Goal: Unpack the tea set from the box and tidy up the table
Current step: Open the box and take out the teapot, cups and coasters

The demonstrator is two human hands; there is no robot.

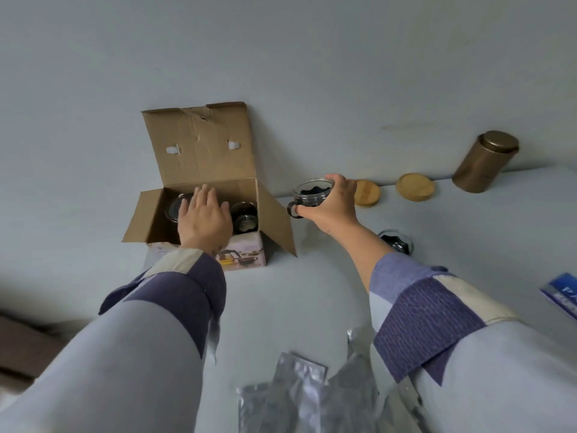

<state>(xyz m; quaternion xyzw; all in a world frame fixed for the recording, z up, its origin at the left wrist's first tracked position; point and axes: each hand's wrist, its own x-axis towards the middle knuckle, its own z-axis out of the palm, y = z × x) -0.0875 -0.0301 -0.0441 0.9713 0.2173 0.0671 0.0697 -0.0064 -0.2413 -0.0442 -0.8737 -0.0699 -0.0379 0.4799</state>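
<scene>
Silver foil pouches nearest, below both wrists | left hand fingers spread flat, grasping nothing, over open cardboard box | glass cup in box just right of its fingertips | right hand fingers clasp black-handled glass cup right of box | wooden lids beyond those fingers

Blue packet at the right edge: white capital letters, only "P" and part of "A" legible; the line below is blurred.
Box front panel: printed picture of teapot and cups; small print unreadable.
</scene>
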